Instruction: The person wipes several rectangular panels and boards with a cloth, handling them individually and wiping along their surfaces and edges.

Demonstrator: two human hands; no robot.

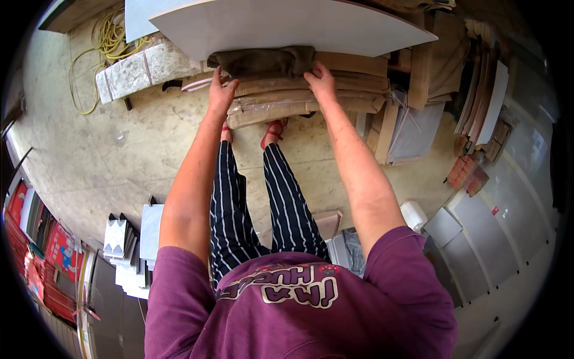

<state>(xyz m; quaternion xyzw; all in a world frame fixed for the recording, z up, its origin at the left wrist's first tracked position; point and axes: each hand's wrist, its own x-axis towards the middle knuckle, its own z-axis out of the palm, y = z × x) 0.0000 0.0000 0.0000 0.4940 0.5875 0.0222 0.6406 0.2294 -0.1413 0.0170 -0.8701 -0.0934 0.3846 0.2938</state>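
A dark olive-brown cloth (263,61) lies folded lengthwise along the top of a stack of flat packages in brown cardboard (305,102), some under clear plastic. At the cloth's left end, my left hand (222,93) has its fingers closed on the near edge. My right hand (322,82) grips the right end, its fingertips partly hidden by the fabric. Right behind the cloth, a large white panel (287,27) leans with its lower edge close to it.
A coiled yellow hose (113,36) and a long strapped white package (134,72) lie on the floor at the left. Boards and cardboard (439,57) lean on the right, beside a grey slab (417,133). White tile-like pieces (127,257) stand at lower left.
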